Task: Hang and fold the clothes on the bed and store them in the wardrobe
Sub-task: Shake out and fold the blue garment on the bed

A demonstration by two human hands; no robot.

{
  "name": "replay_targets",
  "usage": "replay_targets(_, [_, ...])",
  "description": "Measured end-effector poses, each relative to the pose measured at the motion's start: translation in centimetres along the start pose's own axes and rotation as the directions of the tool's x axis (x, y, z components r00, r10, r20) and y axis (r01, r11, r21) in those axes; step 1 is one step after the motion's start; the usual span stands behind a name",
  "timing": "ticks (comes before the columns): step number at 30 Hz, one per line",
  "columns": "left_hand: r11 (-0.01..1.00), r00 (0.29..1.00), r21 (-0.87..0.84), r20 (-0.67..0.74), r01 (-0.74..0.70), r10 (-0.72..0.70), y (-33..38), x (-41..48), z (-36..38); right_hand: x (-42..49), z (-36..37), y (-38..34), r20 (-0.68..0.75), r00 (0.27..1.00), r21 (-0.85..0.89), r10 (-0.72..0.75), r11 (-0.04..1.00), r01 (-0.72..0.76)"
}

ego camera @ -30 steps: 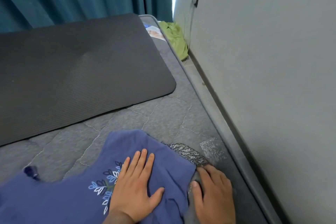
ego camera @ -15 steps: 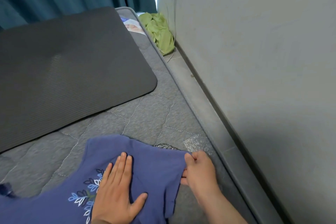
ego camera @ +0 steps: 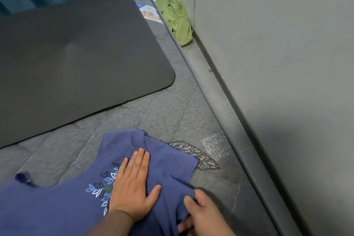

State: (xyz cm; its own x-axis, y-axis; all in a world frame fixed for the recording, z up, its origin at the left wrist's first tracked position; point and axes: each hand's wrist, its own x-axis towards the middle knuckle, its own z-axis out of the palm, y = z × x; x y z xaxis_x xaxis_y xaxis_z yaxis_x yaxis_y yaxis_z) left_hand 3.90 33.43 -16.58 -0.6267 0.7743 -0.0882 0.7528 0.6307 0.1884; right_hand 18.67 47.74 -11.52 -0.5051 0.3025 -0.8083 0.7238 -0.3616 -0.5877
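— While the left hand (ego camera: 134,184) lies flat on the shirt (ego camera: 168,161), what has just changed?

— The right hand (ego camera: 203,214) has slid down the shirt's side edge, from beside the sleeve towards 5 o'clock in the view. The sleeve now lies spread on the mattress (ego camera: 162,117), pointing to 2 o'clock.

— What does that mean for the job?

— Smoothing looks nearly done, so a first fold probably comes next. Nothing is folded or hung yet.

— Where is the shirt against each hand?

— It fills 6 to 8 o'clock. The left palm, fingers straight and together, pins its chest beside the leaf print (ego camera: 103,189). The right thumb and curled fingers pinch the edge, at 4 o'clock from the left hand.

— Anything else?

— A dark mat (ego camera: 76,53) at 10 o'clock, and a green cloth (ego camera: 177,19) at 1 o'clock.
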Motion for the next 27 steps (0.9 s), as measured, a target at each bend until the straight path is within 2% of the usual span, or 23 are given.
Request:
replay_targets(3, [1.0, 0.999, -0.006, 0.031, 0.015, -0.015, 0.0, -0.2, -0.1, -0.3, -0.7, -0.1, -0.057, 0.998, 0.098, 0.025, 0.995, -0.019])
replay_targets(5, [1.0, 0.998, -0.002, 0.051, 0.021, -0.021, 0.1, -0.2, 0.0, -0.7, -1.7, -0.3, -0.143, 0.989, 0.004, -0.03, 1.0, 0.031])
replay_targets(7, [0.999, 0.998, -0.007, 0.064, 0.031, -0.031, 0.1, -0.2, -0.1, -0.7, -3.2, -0.4, -0.217, 0.975, -0.171, -0.048, 0.985, 0.01])
replay_targets(9, [0.999, 0.997, -0.011, 0.067, 0.036, -0.036, 0.1, -0.2, 0.0, -1.1, -3.9, -1.7, -0.127, 0.992, -0.486, -0.026, 0.873, -0.039])
replay_targets(10, [0.999, 0.997, -0.012, 0.068, 0.036, -0.035, 0.1, -0.1, 0.0, -1.2, -4.0, -2.4, -0.057, 0.998, -0.567, 0.0, 0.823, -0.032])
replay_targets(12, [0.999, 0.997, -0.02, 0.067, 0.041, -0.04, 0.1, -0.1, 0.1, -1.1, -3.3, -3.6, 0.0, 1.0, -0.456, -0.009, 0.89, 0.008])
replay_targets(14, [0.998, 0.997, -0.038, 0.062, 0.047, -0.045, 0.1, -0.1, 0.1, -0.3, -1.6, -4.2, 0.007, 0.999, -0.11, -0.043, 0.993, 0.043])
replay_targets(15, [0.998, 0.997, -0.042, 0.065, 0.048, -0.045, 0.1, -0.1, 0.0, 0.3, -0.7, -4.2, 0.002, 0.999, 0.084, -0.048, 0.995, 0.048])
replay_targets(16, [0.998, 0.997, -0.042, 0.062, 0.049, -0.046, 0.1, -0.1, -0.1, 0.7, -0.1, -4.4, 0.002, 0.998, 0.199, -0.062, 0.978, 0.06])
replay_targets(20, [0.996, 0.999, -0.083, 0.034, 0.034, -0.032, 0.1, -0.5, -0.2, 1.8, 1.1, -4.1, 0.018, 0.989, 0.321, -0.146, 0.938, 0.133])
replay_targets(23, [0.995, 0.999, -0.088, 0.012, 0.04, -0.04, 0.0, -0.3, 0.0, 2.4, 0.7, -3.2, 0.032, 0.989, 0.535, -0.147, 0.838, 0.107])
replay_targets(25, [0.994, 0.998, -0.088, -0.018, 0.057, -0.059, 0.3, 0.0, -0.8, 2.4, 0.3, -3.1, 0.033, 0.988, 0.55, -0.153, 0.828, 0.109])
replay_targets(27, [0.994, 1.0, -0.104, -0.019, 0.013, -0.016, 0.8, -1.0, -1.8, 2.1, 0.2, -3.1, 0.004, 0.992, 0.526, -0.128, 0.844, 0.107])
